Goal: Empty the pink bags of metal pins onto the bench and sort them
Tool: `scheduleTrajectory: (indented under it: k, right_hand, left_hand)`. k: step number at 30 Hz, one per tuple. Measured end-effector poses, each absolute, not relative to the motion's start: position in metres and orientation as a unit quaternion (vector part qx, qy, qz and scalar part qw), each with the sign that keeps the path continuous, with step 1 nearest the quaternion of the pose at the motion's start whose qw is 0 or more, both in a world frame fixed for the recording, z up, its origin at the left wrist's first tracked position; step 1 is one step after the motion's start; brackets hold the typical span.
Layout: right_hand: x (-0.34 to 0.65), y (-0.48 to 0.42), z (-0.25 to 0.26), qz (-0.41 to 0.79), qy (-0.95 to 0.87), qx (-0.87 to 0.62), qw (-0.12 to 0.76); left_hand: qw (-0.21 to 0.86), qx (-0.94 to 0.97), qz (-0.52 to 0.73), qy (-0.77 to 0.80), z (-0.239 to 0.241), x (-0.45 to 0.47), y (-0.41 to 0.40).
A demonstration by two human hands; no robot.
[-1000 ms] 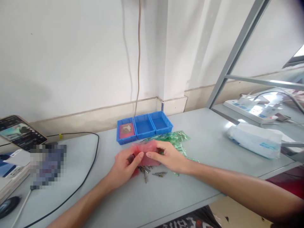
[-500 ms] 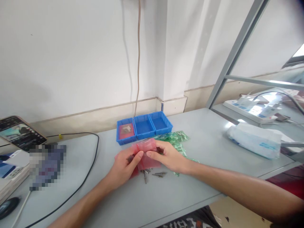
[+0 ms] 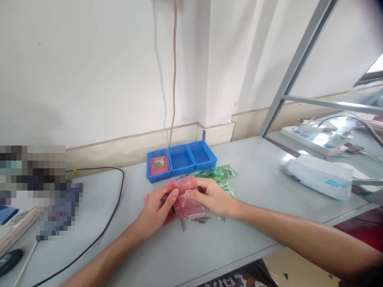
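Between both hands is a pink see-through zip bag, held just above the table. My left hand pinches its left side, thumb on top. My right hand grips the upper right part between thumb and fingers. More pink plastic shows beneath my left hand, mostly hidden. Several small metal pins or bits lie on the table just below the bag. Green see-through bags with small pieces lie behind and beside my right hand. Whether the held bag contains anything I cannot tell.
Three joined blue bins stand behind the hands; the left one holds a pink bag with pale pieces. A black cable curves across the left, near a mouse. A white-blue plastic package lies right, by a metal frame.
The lower part of the pink bag has swung outward to the right and its red seal strip now shows slanting downward. Both hands stay nearly in place.
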State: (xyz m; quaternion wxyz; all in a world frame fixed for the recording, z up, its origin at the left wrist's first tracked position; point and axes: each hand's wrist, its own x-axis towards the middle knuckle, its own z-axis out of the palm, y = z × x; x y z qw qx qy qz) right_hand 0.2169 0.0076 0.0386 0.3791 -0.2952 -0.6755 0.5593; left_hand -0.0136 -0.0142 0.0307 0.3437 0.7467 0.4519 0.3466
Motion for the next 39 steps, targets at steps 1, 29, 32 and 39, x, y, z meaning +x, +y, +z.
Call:
scheduleTrajectory:
  k: [1, 29, 32, 39]
  right_hand:
    - [0.2173, 0.0074, 0.0382, 0.551, -0.68, -0.301, 0.378]
    - [0.2194, 0.0055, 0.0388, 0.427, -0.754, -0.365, 0.341]
    - [0.2199, 0.0053, 0.0392, 0.42, -0.759, -0.36, 0.344]
    - [0.2196, 0.0057, 0.0385, 0.418, -0.765, -0.356, 0.335]
  left_hand:
    - [0.337, 0.748, 0.349, 0.453, 0.0314, -0.0134, -0.0137]
    - [0.387, 0.707, 0.363, 0.468, 0.0311, -0.0131, -0.0126]
    - [0.403, 0.705, 0.357, 0.462, 0.0302, -0.0136, -0.0121]
    - [0.361, 0.714, 0.37, 0.472, 0.0311, -0.0126, -0.0134]
